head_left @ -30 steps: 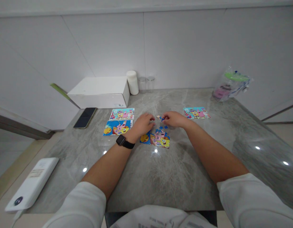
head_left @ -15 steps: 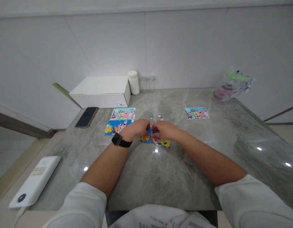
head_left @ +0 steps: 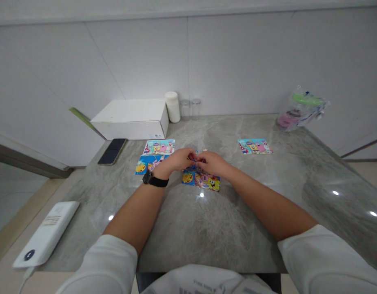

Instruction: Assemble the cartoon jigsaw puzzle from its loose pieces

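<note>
A partly assembled cartoon jigsaw puzzle lies on the grey marbled table in front of me, its lower part showing yellow, pink and blue. Just beyond its far edge, my left hand and my right hand meet at the fingertips. Both are closed in a pinch on small blue puzzle pieces, largely covered by the fingers. Behind the hands, loose puzzle pieces are mostly hidden. Left of my left hand are a blue cartoon picture card and a turquoise one.
Another turquoise cartoon picture lies to the right. A white box, a white bottle and two clear jars stand along the wall. A phone, a white power bank and a bagged cup are near the edges.
Both hands have moved slightly away from me, off the puzzle's middle, and their fingertips have come together. More of the assembled puzzle now shows.
</note>
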Demonstrator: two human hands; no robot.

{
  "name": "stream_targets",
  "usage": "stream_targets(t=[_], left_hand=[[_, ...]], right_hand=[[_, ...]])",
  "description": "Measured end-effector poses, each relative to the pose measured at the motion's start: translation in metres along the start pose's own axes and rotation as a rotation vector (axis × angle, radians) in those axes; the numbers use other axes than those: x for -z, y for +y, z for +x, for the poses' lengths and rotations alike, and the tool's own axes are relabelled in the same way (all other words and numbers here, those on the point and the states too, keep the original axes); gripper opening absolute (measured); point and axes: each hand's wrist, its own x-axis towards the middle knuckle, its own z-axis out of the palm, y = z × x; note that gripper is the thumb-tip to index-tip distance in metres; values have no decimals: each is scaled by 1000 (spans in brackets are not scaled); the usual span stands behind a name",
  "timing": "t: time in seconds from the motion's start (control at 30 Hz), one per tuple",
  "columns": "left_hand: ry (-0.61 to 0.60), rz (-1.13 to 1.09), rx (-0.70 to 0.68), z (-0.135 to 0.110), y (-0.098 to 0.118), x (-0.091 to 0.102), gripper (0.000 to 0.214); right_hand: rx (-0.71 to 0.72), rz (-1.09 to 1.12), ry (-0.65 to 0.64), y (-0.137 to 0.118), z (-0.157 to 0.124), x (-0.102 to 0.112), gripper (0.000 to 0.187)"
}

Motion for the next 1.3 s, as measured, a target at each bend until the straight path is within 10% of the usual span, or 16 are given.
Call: stream_targets(t=[0.43, 0.73, 0.87, 1.3], left_hand=[[61, -192, 71, 6, -12, -2, 42], [12, 258, 110, -2, -20, 7, 31], [-117, 296, 122, -9, -17, 9, 35], [-17, 369, 77, -7, -14, 10, 24]], right_hand=[[-97, 1, 132, 3, 0, 9, 25], [-137, -125, 4, 0, -6, 13, 26], [-10, -114, -173, -16, -14, 6, 29], [4, -121, -253, -20, -17, -8, 25]])
